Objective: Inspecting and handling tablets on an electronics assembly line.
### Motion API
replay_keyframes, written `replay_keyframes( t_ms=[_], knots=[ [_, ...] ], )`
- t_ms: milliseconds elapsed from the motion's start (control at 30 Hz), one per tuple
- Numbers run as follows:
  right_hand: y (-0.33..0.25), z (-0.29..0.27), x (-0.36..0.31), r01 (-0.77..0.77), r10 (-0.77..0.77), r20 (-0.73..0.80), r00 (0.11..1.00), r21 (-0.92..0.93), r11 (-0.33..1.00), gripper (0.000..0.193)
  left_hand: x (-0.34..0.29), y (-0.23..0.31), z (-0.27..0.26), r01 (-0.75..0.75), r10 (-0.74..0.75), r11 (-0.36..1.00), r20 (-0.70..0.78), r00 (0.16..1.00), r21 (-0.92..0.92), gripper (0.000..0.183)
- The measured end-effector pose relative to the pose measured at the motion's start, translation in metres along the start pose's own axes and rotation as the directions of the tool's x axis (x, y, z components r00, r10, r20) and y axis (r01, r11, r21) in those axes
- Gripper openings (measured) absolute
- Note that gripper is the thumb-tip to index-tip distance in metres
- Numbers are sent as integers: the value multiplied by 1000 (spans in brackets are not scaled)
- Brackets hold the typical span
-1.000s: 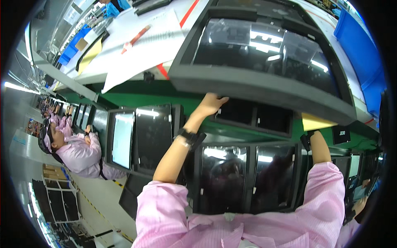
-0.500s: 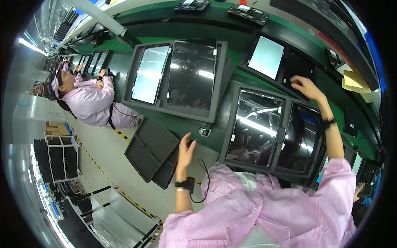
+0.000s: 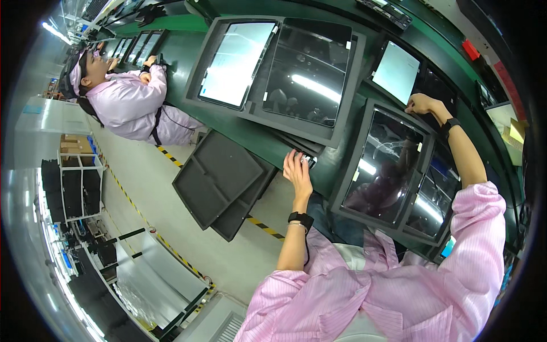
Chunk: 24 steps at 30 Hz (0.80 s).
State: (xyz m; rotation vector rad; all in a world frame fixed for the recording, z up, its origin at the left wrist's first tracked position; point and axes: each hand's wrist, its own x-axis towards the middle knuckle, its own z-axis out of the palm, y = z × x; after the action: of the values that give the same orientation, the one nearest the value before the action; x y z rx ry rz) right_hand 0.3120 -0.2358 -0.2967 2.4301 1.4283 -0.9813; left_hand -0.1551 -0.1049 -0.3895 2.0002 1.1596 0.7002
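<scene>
My left hand (image 3: 297, 171) rests at the bench's front edge with fingers stretched out over a small metallic object (image 3: 309, 161), which they partly cover. My right hand (image 3: 424, 105) is bent with fingertips together, where the rims of two black trays meet. The far tray (image 3: 373, 86) carries a lit white tablet screen (image 3: 396, 73) beside a dark panel. What the right fingers hold, if anything, is hidden. In front of me, the near tray (image 3: 340, 196) has two compartments, each with a dark glossy screen panel (image 3: 383, 165) bearing small white tabs.
Left of centre, a stacked tray (image 3: 356, 74) holds a lit tablet (image 3: 236, 65) and a dark glass panel (image 3: 307, 71). Empty black trays (image 3: 219, 176) sit below the bench edge. A person in pink (image 3: 122, 97) works at the left. Yellow paper (image 3: 517, 131) lies far right.
My left hand has moved right and forward onto the small metallic object. My right hand's fingers have closed together near the tray rims. The whole view has shifted.
</scene>
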Motion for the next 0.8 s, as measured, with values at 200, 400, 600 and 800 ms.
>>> replay_keyframes(
  t_ms=[200,400,600,800],
  knots=[
    [-28,-27,-60,252,-47,-412,910,458,852,37,1,-5,18,110,-111,990,-9,994,-94,33],
    [-75,-16,-207,238,223,-579,784,613,754,29,0,-10,13,120,-116,992,85,990,-48,35],
    [-131,69,-270,143,595,-516,616,817,559,20,6,-1,-27,83,8,950,288,958,-301,43],
    [-53,147,-302,19,714,-603,355,769,639,20,5,-66,-145,155,-138,988,-435,890,4,25]
  ],
)
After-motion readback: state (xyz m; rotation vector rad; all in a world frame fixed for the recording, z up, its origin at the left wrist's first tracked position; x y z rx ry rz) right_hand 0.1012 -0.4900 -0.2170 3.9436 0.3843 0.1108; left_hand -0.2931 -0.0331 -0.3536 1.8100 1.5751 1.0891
